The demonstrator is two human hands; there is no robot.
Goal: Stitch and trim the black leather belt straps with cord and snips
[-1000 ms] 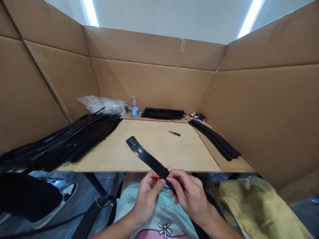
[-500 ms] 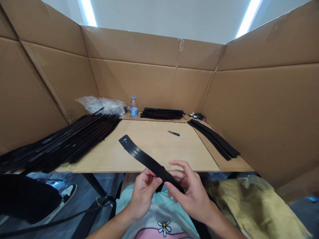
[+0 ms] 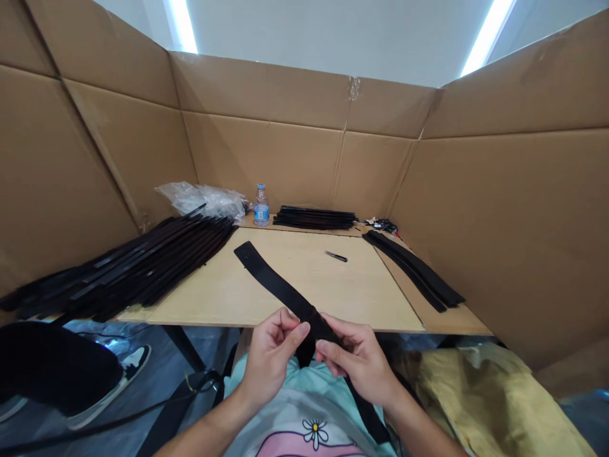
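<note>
A long, flat black strip (image 3: 278, 282) slants over the table's front edge, its rounded far end raised toward the upper left and its lower end hanging by my lap. A thicker band or seam crosses it between my hands. My left hand (image 3: 278, 349) pinches its left edge at that band, thumb and fingertips together. On the other side, my right hand (image 3: 356, 355) grips the strip just below the band, thumb on top. A dark flap hangs under the strip between the hands; what it belongs to is hard to make out.
Many black strips (image 3: 157, 260) lie piled at the left, with a clear plastic bag (image 3: 209, 200) behind. A water bottle (image 3: 261, 206), stacked strips (image 3: 314, 218) and thread snips (image 3: 335, 256) are farther back. Two wider strips (image 3: 413, 270) lie right. Cardboard walls (image 3: 266, 146) enclose the table. Someone's shoe (image 3: 128, 374) shows lower left.
The strip has rolled from its glossy face to a matte one, and its far end sits slightly higher. My right fingers, lifted before, have closed on the strip.
</note>
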